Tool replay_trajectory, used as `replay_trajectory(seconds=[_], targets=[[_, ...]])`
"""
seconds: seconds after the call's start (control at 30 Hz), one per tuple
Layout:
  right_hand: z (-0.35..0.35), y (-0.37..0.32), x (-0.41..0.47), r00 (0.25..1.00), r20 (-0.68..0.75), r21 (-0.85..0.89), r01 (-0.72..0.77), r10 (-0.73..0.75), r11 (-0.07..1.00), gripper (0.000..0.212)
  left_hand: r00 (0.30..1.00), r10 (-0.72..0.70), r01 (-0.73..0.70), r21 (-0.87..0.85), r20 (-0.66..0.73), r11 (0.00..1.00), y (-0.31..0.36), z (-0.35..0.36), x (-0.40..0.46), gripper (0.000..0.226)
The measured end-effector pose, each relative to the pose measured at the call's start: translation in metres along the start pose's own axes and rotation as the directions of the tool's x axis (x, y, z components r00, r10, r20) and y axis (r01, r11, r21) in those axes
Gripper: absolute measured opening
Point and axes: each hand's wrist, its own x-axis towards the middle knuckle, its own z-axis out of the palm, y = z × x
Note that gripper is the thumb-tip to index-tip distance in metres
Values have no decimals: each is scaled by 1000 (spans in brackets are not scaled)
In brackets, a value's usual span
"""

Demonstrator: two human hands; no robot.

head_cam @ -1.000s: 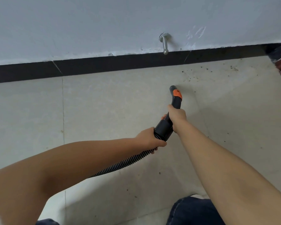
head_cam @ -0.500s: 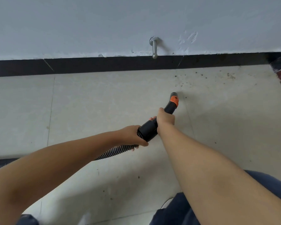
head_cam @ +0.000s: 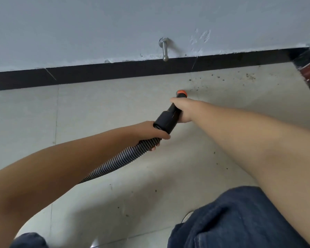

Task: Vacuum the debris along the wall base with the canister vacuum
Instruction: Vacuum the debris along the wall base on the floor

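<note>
pale floor tiles [head_cam: 100,108] run up to a black skirting strip [head_cam: 97,74] under a grey-blue wall [head_cam: 79,24], and the view goes left to right from bare tile to the dirty corner. at left the ribbed hose [head_cam: 115,161] trails back out of view, and the left hand [head_cam: 149,131] has its fingers wrapped round it just behind the black cuff, probably to take the hose's weight and keep it from dragging the tip off line. further right the right hand [head_cam: 183,109] grips the black nozzle handle [head_cam: 168,118], its fingers closed round it, steering. the orange tip [head_cam: 181,93] points down at the floor, just short of the skirting (whether it touches the tile i cannot tell). above it a metal door stop [head_cam: 164,49] sticks out of the wall. the debris [head_cam: 222,77], dark specks, lies scattered to the right of the tip along the wall base toward the corner, so most of the sweep looks still to be done. a few specks lie nearer the knee [head_cam: 240,221] too.
</note>
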Motion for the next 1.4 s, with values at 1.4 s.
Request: replay_trajectory(seconds=[1.4], targets=[[-78,31,43,979,-139,300,187,-151,935,29,974,61,-17,195,-218,981,10,94,74,36]])
